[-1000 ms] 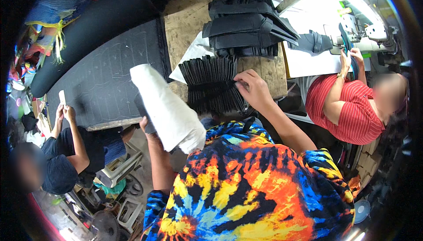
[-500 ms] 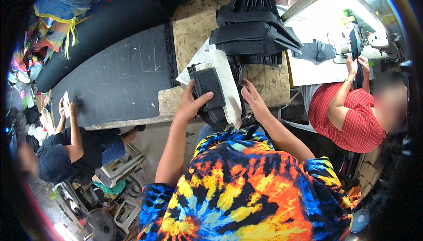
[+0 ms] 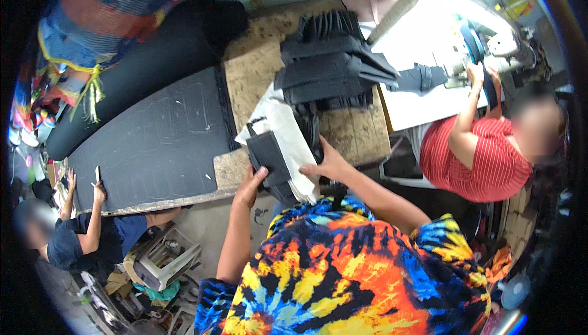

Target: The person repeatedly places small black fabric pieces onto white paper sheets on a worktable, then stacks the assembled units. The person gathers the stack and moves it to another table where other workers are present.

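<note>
My left hand [image 3: 250, 186] grips a small bundle of black fabric pieces [image 3: 268, 156], its thumb pressed on the top piece. A crumpled white cloth [image 3: 283, 131] lies alongside and under the bundle, at the table's near edge. My right hand [image 3: 332, 162] is closed on the right side of that cloth, thumb on top; its other fingers reach behind, against more black fabric. Just beyond, a tall fanned stack of cut black pieces [image 3: 327, 77] rests on the worn wooden table [image 3: 355, 131].
A large black sheet [image 3: 153, 133] with chalk marks covers the table's left, a thick black roll [image 3: 141, 74] behind it. At left a co-worker [image 3: 86, 237] leans over the sheet. Another in red stripes [image 3: 471, 157] works at a sewing machine [image 3: 502, 47]. Plastic stools [image 3: 168, 258] stand below left.
My right hand has moved left onto the white cloth, its thumb now on top. The bundle in my left hand has shifted lower and left in view. The whole view has shifted somewhat.
</note>
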A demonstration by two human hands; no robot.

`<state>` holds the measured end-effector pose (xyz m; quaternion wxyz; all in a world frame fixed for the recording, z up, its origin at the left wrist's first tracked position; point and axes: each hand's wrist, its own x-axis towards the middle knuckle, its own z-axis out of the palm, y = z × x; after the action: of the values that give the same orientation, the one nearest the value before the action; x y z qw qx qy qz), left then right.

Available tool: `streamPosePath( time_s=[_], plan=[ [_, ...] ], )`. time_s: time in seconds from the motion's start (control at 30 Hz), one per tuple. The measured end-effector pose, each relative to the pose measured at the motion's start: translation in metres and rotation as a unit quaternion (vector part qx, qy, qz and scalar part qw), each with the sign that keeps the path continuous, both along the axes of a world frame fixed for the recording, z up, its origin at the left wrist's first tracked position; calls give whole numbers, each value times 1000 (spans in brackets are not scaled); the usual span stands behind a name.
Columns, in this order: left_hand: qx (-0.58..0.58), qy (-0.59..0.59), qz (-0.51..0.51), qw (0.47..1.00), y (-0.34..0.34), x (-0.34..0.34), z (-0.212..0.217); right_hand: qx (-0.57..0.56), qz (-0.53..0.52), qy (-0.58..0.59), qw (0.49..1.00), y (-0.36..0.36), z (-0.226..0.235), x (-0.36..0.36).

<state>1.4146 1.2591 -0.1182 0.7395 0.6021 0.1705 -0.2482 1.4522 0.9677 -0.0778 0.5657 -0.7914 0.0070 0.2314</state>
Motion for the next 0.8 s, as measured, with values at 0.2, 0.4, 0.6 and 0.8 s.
streamPosePath(
  time_s=[0.2, 0.4, 0.6, 0.8],
  plan=[
    [-52, -68, 91, 992, -9, -51, 27, 17, 81, -89, 993, 7, 29, 9],
    [-151, -29, 158, 975, -50, -75, 50, -8, 244, -55, 968, -4, 54, 66],
    [-101, -11, 190, 976, -39, -105, 58, 14, 277, -60, 959, 16, 25, 43],
    [-109, 70, 294, 947, -27, -142, 35, -41, 331, -8, 943, 58, -8, 31]
  ],
)
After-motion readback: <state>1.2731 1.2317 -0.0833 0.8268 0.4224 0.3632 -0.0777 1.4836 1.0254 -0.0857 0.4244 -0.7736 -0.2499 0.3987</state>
